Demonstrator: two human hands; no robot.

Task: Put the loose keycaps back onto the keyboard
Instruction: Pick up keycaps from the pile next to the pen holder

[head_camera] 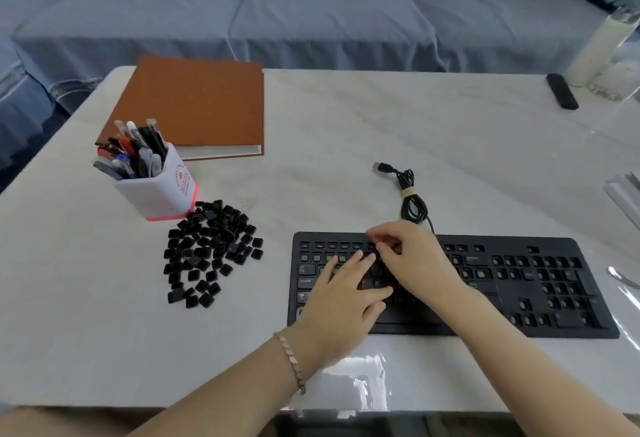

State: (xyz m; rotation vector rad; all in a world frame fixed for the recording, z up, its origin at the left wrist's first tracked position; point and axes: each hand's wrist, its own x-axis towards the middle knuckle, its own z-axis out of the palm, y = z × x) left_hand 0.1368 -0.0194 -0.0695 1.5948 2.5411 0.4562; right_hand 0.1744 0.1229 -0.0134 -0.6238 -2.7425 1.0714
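Hands [346, 286] hide part of the keyboard [536, 284]; keycaps [211, 253] lie beside a pen cup [162, 190].

A bare strip of surface [277, 201] runs between the keycap pile [211, 253] on the left and the keyboard [519, 284] on the right. The pen cup [159, 190] stands just beside the pile's far side, with the notebook [194, 107] beyond it. The coiled cable [412, 201] lies just far of the keyboard. Between notebook and cable the surface is bare.
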